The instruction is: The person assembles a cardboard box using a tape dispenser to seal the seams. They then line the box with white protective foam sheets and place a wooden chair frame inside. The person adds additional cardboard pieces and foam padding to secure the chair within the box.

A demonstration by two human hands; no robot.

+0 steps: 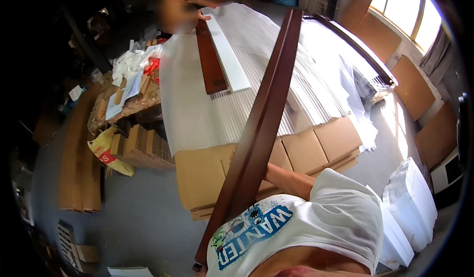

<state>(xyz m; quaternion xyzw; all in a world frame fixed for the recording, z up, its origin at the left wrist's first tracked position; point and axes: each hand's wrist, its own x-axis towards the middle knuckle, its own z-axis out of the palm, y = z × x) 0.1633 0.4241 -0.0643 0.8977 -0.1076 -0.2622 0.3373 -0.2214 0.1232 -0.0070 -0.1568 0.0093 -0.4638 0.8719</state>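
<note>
A long, dark reddish-brown wooden board [264,101] with a stepped ridge along its length slants up in front of me, from the lower edge to over the table. My right forearm passes behind it, and the fingertips of my right hand [232,154] curl round its left edge; the palm is hidden. At the board's lower end a small part of my left hand [200,273] shows against it, mostly cut off by the picture's edge. On the table beyond, a red-brown board [211,59] lies beside a white board [228,54].
Translucent ribbed sheeting [192,119] covers the table, with flat cardboard [200,178] along its near edge. Another person [177,15] touches the boards at the far end. Left stands a cluttered bench [126,111]; white foam blocks [410,203] stand right. Another dark board [358,44] lies far right.
</note>
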